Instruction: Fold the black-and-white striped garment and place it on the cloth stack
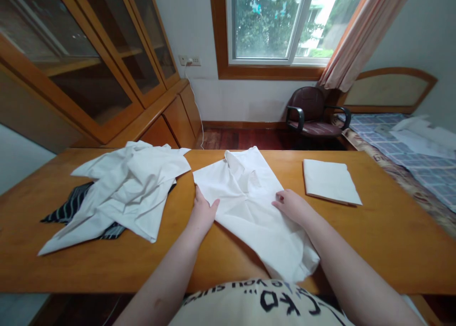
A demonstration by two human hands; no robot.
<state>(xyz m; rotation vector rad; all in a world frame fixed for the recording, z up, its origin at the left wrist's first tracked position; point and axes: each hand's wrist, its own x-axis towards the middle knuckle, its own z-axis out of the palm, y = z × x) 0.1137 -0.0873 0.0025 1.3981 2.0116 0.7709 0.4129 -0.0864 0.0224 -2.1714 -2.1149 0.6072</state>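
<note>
A white cloth (245, 205) lies crumpled in front of me on the table, with folds at its far end and a bunched corner near my body. My left hand (204, 209) grips its left edge, thumb on top and the fingers partly hidden underneath. At the opposite edge, the curled fingers of my right hand (290, 203) pinch the fabric. Left of these is a loose heap of white cloth (138, 178), with dark striped fabric (76, 203) showing from under it. A neatly folded white cloth (331, 181) rests to the right, apart from my right hand.
The wooden table (388, 235) spans the view. Behind it at left stands a glass-door cabinet (156, 98). An armchair (313, 112) is under the window, and a bed (420, 150) with white fabric on it is at right.
</note>
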